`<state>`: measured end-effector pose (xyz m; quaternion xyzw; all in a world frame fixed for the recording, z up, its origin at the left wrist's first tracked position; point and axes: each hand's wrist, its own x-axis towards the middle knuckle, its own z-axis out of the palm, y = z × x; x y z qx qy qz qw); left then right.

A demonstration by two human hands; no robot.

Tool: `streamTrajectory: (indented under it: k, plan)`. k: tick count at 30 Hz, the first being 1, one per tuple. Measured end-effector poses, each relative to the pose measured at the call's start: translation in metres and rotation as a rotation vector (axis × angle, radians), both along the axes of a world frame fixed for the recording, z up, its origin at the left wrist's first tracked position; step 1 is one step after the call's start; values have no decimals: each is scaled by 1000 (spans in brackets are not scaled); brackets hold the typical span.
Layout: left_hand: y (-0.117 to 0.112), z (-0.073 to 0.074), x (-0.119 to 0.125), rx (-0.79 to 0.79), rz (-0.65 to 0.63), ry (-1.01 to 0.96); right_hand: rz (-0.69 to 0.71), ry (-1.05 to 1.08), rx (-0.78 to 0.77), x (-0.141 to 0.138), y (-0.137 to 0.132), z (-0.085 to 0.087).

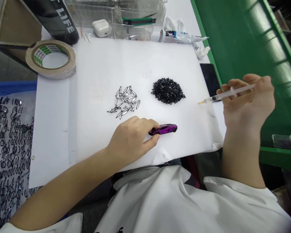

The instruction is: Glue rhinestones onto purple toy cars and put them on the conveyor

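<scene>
Pinching a shiny purple toy car (163, 129) on the white foam sheet (145, 61) with my left hand (129, 140), the fingers (153, 123) clamped on its left end and my thumb against the near side. My right hand (248, 103) is up by the sheet's right edge, fingers (235, 84) curled around a clear plastic syringe (229, 94), with its yellowish tip pointing left over the sheet. Just above the car there's a heap of shiny black bits (168, 91), and beside that, to the left, a loose scatter of clear pointed pieces with dark outlines (124, 102). A roll of tape (30, 58) lies at the sheet's top left corner. Further up on the bench (177, 8) are a white earbuds case (101, 28) and a clear acrylic box (138, 13). A green panel (244, 42) runs down the right, and a cloth covered in black loops (9, 155) sits off to the left.
</scene>
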<state>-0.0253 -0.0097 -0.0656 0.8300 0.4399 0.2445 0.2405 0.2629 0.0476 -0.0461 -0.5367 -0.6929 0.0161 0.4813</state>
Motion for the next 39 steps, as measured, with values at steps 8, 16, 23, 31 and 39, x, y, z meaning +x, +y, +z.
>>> streamTrajectory:
  k: [8,16,23,31,39]
  plan:
    - [1,2,1,-52,-50,7,82,-431,-201,-47,-25,-1]
    - [1,1,1,-75,-56,22,40,-659,-441,-64,-2,-20]
    - [1,1,0,-78,-60,27,60,-796,-208,-62,2,-30]
    - [1,1,-1,-68,-64,14,243,-644,-382,-59,-11,-20]
    - [2,1,0,-71,-61,2,343,-597,-351,-49,-13,-19]
